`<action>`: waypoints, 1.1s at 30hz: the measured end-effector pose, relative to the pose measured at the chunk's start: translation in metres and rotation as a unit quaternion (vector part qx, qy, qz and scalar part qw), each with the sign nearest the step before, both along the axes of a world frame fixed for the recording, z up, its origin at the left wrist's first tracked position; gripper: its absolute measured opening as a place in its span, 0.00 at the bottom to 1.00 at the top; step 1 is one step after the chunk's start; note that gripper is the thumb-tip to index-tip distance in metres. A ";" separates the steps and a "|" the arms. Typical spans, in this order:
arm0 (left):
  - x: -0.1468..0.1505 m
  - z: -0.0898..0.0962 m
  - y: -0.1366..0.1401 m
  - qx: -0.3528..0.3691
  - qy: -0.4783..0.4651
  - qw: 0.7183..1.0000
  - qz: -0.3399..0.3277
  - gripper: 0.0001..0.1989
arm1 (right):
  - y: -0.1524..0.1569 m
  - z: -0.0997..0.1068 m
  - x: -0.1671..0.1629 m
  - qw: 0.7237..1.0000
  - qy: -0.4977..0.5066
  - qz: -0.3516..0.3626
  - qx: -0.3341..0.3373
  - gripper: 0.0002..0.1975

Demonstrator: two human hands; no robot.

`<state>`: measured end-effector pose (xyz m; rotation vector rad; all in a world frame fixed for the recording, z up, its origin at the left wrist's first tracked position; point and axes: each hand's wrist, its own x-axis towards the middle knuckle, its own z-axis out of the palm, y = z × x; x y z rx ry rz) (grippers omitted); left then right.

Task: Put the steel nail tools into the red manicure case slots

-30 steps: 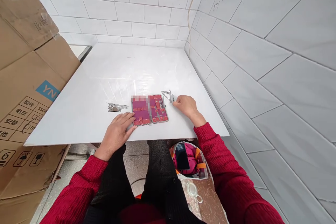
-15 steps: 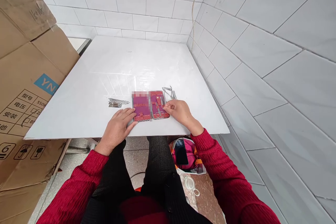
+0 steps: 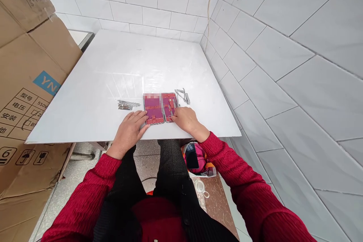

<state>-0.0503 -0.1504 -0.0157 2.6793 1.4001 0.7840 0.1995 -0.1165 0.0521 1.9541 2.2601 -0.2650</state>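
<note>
An open red manicure case [image 3: 154, 118] with a purple lining lies on the white table near its front edge. My left hand [image 3: 129, 130] holds the case's lower left corner, fingers on its edge and thumb at the bottom. Small scissors [image 3: 170, 117] sit in the right half of the case among other slim tools. My right hand [image 3: 187, 120] is closed at the scissors' handles and covers part of that half. Left of the case lies a pile of metal tools [image 3: 127, 104]. Behind its right side are nippers [image 3: 179, 92] and a nail clipper [image 3: 186, 98].
Large cardboard boxes [image 3: 25, 68] stand along the left of the table [image 3: 159, 56]. A tiled wall [image 3: 272, 53] rises at the right. Below the front edge, a bag with a phone [image 3: 192, 155] on it rests beside my legs.
My right hand has shifted left and nearer, from the case's right edge onto the scissors' handles. My left hand stays on the case. The view has tilted slightly.
</note>
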 end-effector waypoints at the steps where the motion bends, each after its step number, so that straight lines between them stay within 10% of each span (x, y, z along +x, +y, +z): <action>1: 0.000 0.000 0.000 0.000 0.000 1.000 -0.003 0.19 | 0.000 0.001 -0.003 1.000 -0.006 -0.007 -0.005 0.13; 21: -0.002 -0.002 0.004 0.013 -0.004 1.000 -0.019 0.18 | 0.011 0.000 -0.029 0.994 -0.038 -0.106 -0.002 0.17; 33: -0.002 0.000 0.002 -0.013 -0.038 0.999 -0.032 0.18 | 0.024 0.012 -0.025 0.965 0.114 -0.198 -0.131 0.08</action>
